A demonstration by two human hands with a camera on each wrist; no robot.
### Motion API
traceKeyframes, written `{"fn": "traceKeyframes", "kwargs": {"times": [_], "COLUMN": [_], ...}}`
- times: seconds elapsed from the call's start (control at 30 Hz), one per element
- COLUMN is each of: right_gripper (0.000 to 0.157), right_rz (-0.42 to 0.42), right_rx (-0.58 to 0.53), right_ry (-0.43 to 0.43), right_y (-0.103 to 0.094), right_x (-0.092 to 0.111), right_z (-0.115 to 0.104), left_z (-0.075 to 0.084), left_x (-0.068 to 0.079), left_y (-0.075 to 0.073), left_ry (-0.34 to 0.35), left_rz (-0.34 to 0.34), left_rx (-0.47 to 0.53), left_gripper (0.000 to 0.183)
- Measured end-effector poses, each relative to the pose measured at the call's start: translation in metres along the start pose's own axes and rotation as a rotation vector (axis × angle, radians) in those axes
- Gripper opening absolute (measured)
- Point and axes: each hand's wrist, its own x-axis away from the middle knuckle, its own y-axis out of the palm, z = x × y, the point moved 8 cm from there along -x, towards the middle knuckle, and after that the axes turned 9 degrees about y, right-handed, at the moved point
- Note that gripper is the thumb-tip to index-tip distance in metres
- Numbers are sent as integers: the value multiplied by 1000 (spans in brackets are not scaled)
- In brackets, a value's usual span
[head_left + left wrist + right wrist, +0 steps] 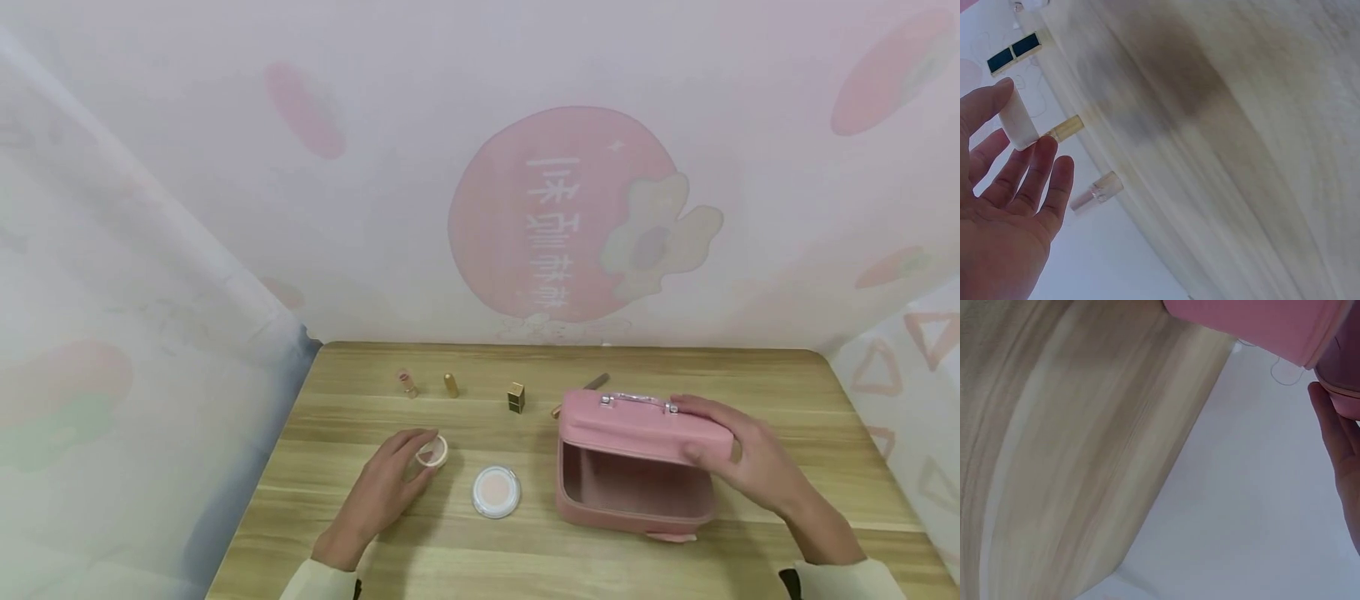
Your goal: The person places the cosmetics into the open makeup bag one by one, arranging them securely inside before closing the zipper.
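My left hand (386,483) pinches a small round compact (432,452) with a clear lid and pinkish pans, low over the left part of the table. In the left wrist view the compact (1019,122) is seen edge-on, white, between thumb and fingertips. A pink cosmetic case (633,522) stands at the right, its front opening towards me. My right hand (757,458) grips the right end of its raised lid (645,433), thumb at the front edge and fingers on top near the handle. The right wrist view shows the fingers (1329,419) against the pink lid.
A round silver-rimmed cushion compact (496,492) lies between the hands. Farther back stand a pinkish lipstick (407,384), a gold tube (450,385) and a black-and-gold lipstick (516,397). A slim brown stick (597,382) lies partly hidden behind the case. A printed curtain borders the wooden table (345,367).
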Motion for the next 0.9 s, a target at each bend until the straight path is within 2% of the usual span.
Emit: {"fn": "traceKeyframes", "kwargs": {"times": [0.13, 0.27, 0.53, 0.67, 0.9], "right_gripper": [48, 38, 23, 21, 28], "right_rz": [-30, -34, 1, 17, 43], "right_rx": [-20, -13, -26, -42, -44], "right_ry": [72, 105, 148, 176, 215], "right_y": [-1, -3, -9, -12, -15], "right_x": [-6, -11, -17, -19, -24], "right_z": [4, 6, 9, 9, 7], "left_z": [7, 11, 22, 25, 30], "left_x": [-3, -6, -14, -16, -22], "left_y": [-4, -6, -10, -11, -10], "left_ry": [12, 13, 94, 106, 117], "left_rz": [12, 11, 49, 54, 28], "left_rx": [13, 22, -3, -10, 8], "left_gripper": [61, 62, 62, 63, 62]}}
